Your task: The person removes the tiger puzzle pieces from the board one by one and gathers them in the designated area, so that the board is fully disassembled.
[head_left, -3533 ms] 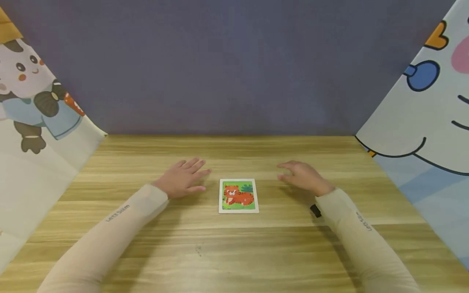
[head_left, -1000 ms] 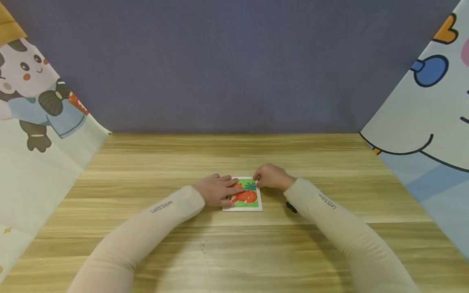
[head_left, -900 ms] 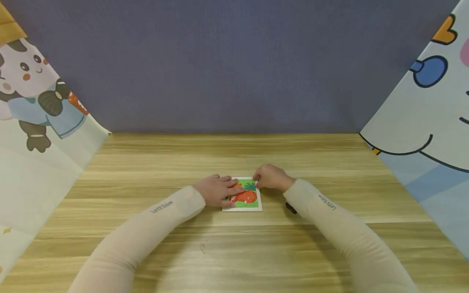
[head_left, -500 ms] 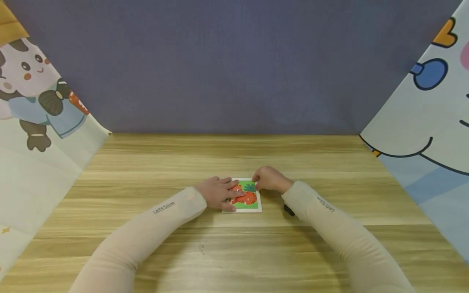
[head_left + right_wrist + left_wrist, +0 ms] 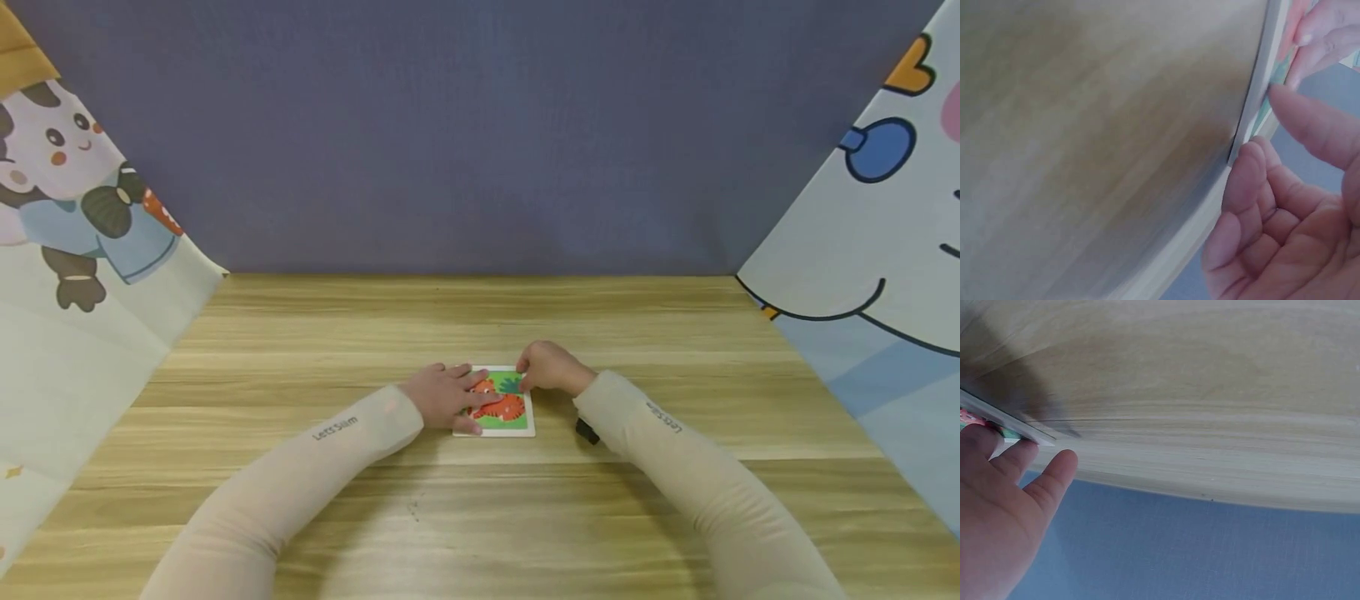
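A square tiger picture board (image 5: 508,422) with a white border lies on the table, an orange tiger on green showing between the hands. My left hand (image 5: 444,397) rests on its left part with fingers spread, covering the tiger's face in part. At the upper right corner my right hand (image 5: 553,367) pinches the border with curled fingers. In the right wrist view, the thumb of the right hand (image 5: 1297,212) lies at the board's edge (image 5: 1254,94) and the bent fingers meet the corner. The left wrist view shows the left hand (image 5: 1000,500) with fingertips at the border (image 5: 1029,430).
The wood-grain table (image 5: 480,517) ends at a grey-blue partition (image 5: 480,142) behind. Cartoon-printed panels flank it, a left panel (image 5: 45,358) and a right panel (image 5: 847,250). A small black device (image 5: 587,431) sits under the right wrist.
Both hands have come inward from apart, the left onto the board and the right to its upper right corner. Over the last second they have barely moved.
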